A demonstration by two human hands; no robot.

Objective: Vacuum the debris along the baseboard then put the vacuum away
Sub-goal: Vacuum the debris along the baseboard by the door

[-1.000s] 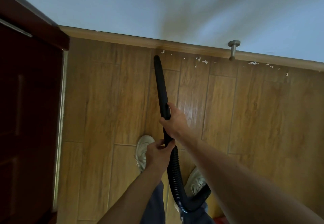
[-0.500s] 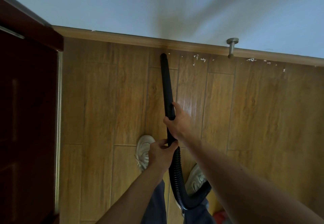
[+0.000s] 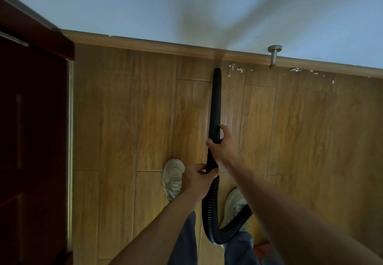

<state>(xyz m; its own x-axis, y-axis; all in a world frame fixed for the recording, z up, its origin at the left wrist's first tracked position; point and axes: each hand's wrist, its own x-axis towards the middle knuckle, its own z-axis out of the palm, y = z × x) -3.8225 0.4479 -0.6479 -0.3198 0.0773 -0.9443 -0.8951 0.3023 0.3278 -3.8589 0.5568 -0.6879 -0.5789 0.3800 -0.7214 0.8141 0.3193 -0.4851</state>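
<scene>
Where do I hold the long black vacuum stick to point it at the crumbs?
Grip the wand near its lower end, fingers wrapped round from its right side, like the right hand. It is slim and stiff there. The left hand holds just above the bendy ribbed hose.

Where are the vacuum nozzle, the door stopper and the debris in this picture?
vacuum nozzle (image 3: 215, 103): head view, on the middle of the black tube.
door stopper (image 3: 274, 57): head view, on its metal shaft.
debris (image 3: 295, 69): head view, on the white scrap cluster right of the stopper.
</scene>
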